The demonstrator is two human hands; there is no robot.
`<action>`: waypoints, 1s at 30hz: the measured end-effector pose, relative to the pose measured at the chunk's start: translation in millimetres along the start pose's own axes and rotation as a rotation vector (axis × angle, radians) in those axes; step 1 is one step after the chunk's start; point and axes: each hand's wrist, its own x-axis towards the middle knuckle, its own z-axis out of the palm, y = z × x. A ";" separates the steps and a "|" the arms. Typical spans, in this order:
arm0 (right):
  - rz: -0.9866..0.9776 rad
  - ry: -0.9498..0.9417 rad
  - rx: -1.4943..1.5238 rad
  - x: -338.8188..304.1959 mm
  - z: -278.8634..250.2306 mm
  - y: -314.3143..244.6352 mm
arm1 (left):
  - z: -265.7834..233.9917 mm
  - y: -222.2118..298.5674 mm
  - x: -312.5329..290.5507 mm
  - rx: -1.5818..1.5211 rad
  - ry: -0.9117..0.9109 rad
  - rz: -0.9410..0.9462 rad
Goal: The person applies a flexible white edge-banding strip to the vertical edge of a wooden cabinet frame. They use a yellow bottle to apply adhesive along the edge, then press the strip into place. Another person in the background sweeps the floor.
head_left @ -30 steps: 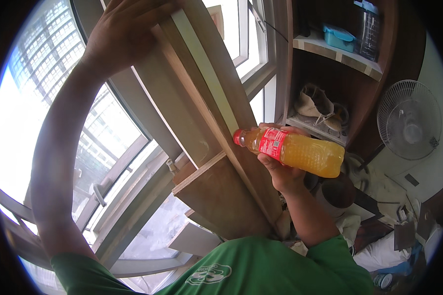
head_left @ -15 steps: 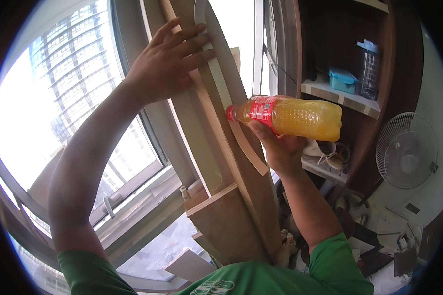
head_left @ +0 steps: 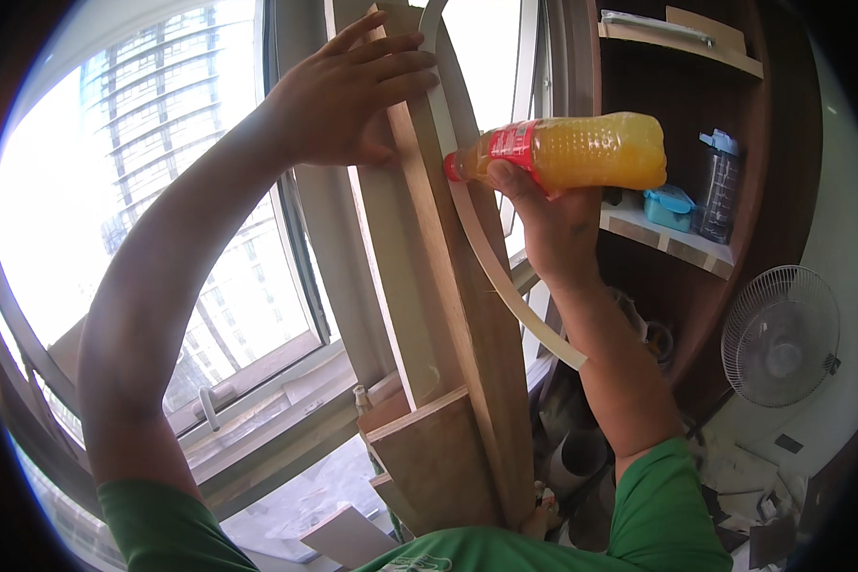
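My right hand (head_left: pixel 558 224) is closed around a plastic bottle (head_left: pixel 596 153) of yellow liquid with a red label. The bottle lies sideways, and its red cap (head_left: pixel 452 168) is against a thin pale strip (head_left: pixel 477 229) that runs along a tall wooden board (head_left: pixel 486 324). My left hand (head_left: pixel 348 100) rests open near the board's upper end, fingers spread, their tips reaching the strip. Below the cap the strip bends away from the board, and its free end comes down beside my right forearm.
A window with a handle (head_left: pixel 214 408) stands at the left. Shelves at the right hold a blue container (head_left: pixel 669 207) and a drinking bottle (head_left: pixel 718 186). A fan (head_left: pixel 782 336) is farther right. A plywood piece (head_left: pixel 439 458) joins the board's lower part. Scraps (head_left: pixel 763 486) litter the lower right.
My right hand has moved the bottle upward along the strip. The strip's lower end now stands farther out from the board. My left hand is a little higher in view, still spread.
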 end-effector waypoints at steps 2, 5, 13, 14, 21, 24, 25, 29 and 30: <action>-0.027 -0.010 -0.008 13.7 4.1 2.9 | 8.5 -10.8 -1.4 -0.018 -0.005 -0.006; -0.075 0.000 0.007 34.7 3.3 11.8 | 4.3 -13.9 4.8 0.017 0.046 0.026; 0.050 -0.003 0.039 24.5 0.2 5.1 | -5.6 -12.4 10.4 0.001 0.017 -0.001; 0.031 -0.008 0.001 23.4 -0.4 5.0 | -4.2 -14.1 9.8 0.013 0.008 -0.006; -0.067 -0.046 -0.037 32.0 -3.8 16.4 | 1.8 -18.1 10.5 0.048 -0.028 0.000; -0.080 -0.095 -0.105 47.1 -3.8 12.1 | 0.4 -18.0 12.7 0.029 -0.031 -0.001; -0.078 -0.085 -0.102 53.2 -2.4 12.5 | -0.8 -17.9 13.4 0.023 -0.036 -0.005; -0.051 -0.073 -0.062 67.9 5.2 7.9 | -2.2 -16.6 12.1 0.049 -0.061 -0.018; -0.041 -0.073 -0.047 70.3 4.9 5.6 | -1.6 -16.9 12.4 0.013 -0.043 -0.014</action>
